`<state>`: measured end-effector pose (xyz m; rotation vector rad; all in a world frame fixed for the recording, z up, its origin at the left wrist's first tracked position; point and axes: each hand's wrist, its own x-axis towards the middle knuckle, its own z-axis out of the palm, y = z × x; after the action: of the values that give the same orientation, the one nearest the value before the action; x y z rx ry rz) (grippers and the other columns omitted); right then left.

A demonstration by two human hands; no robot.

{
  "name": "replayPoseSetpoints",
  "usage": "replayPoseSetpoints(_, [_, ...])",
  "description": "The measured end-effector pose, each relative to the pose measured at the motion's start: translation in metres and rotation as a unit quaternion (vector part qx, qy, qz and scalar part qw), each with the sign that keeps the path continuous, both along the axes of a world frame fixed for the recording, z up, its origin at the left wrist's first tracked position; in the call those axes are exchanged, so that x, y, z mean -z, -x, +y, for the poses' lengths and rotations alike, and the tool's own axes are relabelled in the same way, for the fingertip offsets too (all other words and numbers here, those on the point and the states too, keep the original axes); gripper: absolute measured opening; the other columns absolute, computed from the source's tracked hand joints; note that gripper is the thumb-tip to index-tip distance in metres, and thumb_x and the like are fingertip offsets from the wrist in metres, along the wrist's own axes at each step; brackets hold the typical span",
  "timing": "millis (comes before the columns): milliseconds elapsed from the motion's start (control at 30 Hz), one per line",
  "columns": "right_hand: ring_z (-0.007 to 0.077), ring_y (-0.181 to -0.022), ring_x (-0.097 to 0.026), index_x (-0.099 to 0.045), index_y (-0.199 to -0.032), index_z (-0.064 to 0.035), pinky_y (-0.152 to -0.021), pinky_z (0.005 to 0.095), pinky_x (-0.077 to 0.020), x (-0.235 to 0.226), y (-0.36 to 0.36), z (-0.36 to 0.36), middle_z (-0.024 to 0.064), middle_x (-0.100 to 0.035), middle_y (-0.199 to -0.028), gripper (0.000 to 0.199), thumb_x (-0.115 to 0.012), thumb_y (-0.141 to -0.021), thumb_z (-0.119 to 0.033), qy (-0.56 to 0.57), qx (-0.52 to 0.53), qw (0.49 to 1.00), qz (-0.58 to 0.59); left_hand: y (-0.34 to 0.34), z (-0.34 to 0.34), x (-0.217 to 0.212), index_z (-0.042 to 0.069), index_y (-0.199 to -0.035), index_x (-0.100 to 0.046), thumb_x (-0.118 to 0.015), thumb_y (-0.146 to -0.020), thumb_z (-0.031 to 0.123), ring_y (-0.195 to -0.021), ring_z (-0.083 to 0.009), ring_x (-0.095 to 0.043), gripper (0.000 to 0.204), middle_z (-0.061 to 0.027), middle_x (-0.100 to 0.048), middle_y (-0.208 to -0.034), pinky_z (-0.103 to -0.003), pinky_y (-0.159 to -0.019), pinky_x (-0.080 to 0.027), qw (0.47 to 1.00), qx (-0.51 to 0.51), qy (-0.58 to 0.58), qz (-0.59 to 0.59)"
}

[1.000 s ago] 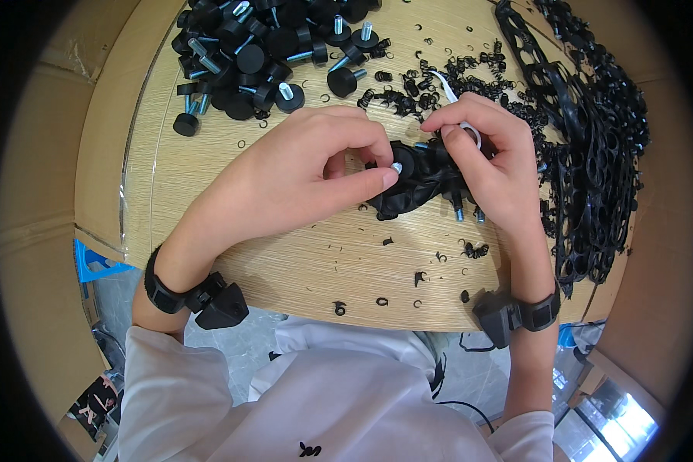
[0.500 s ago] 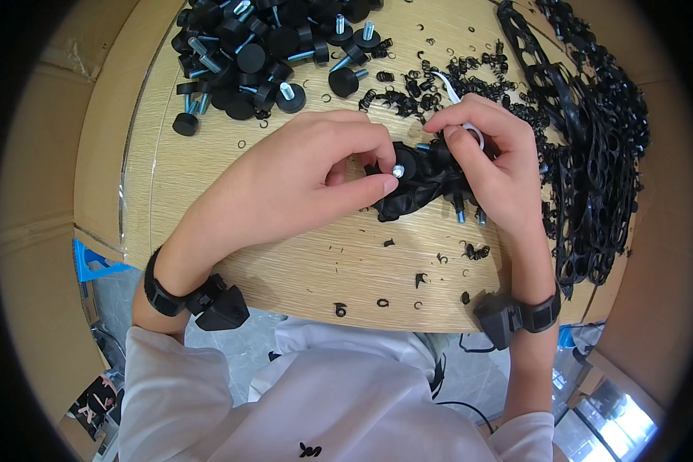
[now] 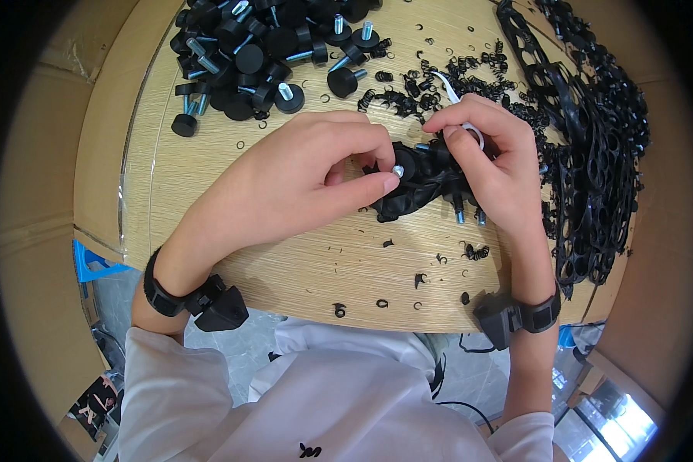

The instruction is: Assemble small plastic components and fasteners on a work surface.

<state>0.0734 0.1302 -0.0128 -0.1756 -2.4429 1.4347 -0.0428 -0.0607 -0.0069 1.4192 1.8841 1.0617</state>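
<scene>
My left hand (image 3: 308, 169) is closed, thumb and forefinger pinching the metal stud of a black rubber screw-in foot (image 3: 408, 163). This foot sits in a crumpled black rubber sheet (image 3: 408, 202), from which other studs stick out. At the sheet's right end is my right hand (image 3: 508, 177), its fingers curled round a slim white curved tool (image 3: 448, 88). A white loop of that tool shows by the forefinger; its working end cannot be made out. The right thumb and fingers hide part of the sheet.
A heap of black screw-in feet (image 3: 250, 58) lies at the back left. Black rubber curls and scraps (image 3: 470, 73) are scattered behind my right hand. Perforated black rubber sheets (image 3: 593, 177) pile up at the right. Cardboard walls (image 3: 38, 192) flank the wooden table (image 3: 300, 285).
</scene>
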Motion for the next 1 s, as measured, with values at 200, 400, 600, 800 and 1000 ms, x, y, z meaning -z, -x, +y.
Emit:
replayPoseSetpoints(200, [0.0078, -0.057, -0.049, -0.067, -0.083, -0.0013, -0.051, 0.0225, -0.0367, -0.0008, 0.0000, 0.0000, 0.0035, -0.062, -0.074, 0.015, -0.052, -0.079, -0.002, -0.007, 0.001, 1.000, 0.000, 0.0003, 0.0006, 0.0006, 0.003, -0.090, -0.062, -0.065, -0.085, 0.013, -0.061, -0.0070, -0.050, 0.012, -0.0015, -0.054, -0.079, -0.021, -0.051, -0.039, 1.000, 0.004, -0.006, 0.004])
replayPoseSetpoints(400, [0.0079, -0.057, -0.049, -0.067, -0.083, -0.0014, -0.051, 0.0225, -0.0364, -0.0020, 0.0002, 0.0000, 0.0035, -0.062, -0.073, 0.015, -0.052, -0.079, -0.002, -0.012, -0.003, 1.000, 0.000, 0.0003, 0.0004, 0.0003, 0.003, -0.090, -0.061, -0.066, -0.084, 0.013, -0.061, -0.0086, -0.050, 0.013, -0.0026, -0.054, -0.079, -0.022, -0.051, -0.040, 1.000, 0.005, -0.008, 0.010])
replayPoseSetpoints(600, [0.0078, -0.057, -0.049, -0.067, -0.083, -0.0013, -0.051, 0.0226, -0.0362, -0.0010, 0.0003, -0.0002, 0.0032, -0.062, -0.073, 0.015, -0.052, -0.079, -0.002, -0.011, 0.003, 1.000, -0.002, 0.0002, -0.0003, -0.0004, 0.003, -0.092, -0.061, -0.066, -0.084, 0.013, -0.060, -0.0098, -0.050, 0.014, -0.0032, -0.054, -0.079, -0.023, -0.052, -0.040, 1.000, 0.011, -0.006, 0.016])
replayPoseSetpoints(800, [0.0077, -0.057, -0.048, -0.067, -0.083, -0.0013, -0.051, 0.0228, -0.0356, -0.0012, -0.0003, -0.0002, 0.0030, -0.061, -0.072, 0.015, -0.053, -0.079, -0.002, -0.006, 0.002, 1.000, -0.008, -0.0010, -0.0007, -0.0026, 0.003, -0.093, -0.061, -0.066, -0.084, 0.012, -0.061, -0.0108, -0.051, 0.015, -0.0038, -0.054, -0.081, -0.023, -0.053, -0.041, 1.000, 0.012, 0.004, 0.023])
replayPoseSetpoints(1000, [0.0076, -0.058, -0.048, -0.067, -0.083, -0.0011, -0.052, 0.0227, -0.0353, -0.0002, 0.0007, 0.0001, 0.0031, -0.061, -0.072, 0.015, -0.053, -0.079, -0.002, -0.002, 0.001, 1.000, -0.003, -0.0004, -0.0014, -0.0025, 0.003, -0.094, -0.060, -0.066, -0.083, 0.012, -0.061, -0.0114, -0.051, 0.015, -0.0041, -0.054, -0.082, -0.024, -0.054, -0.042, 1.000, 0.010, 0.013, 0.024])
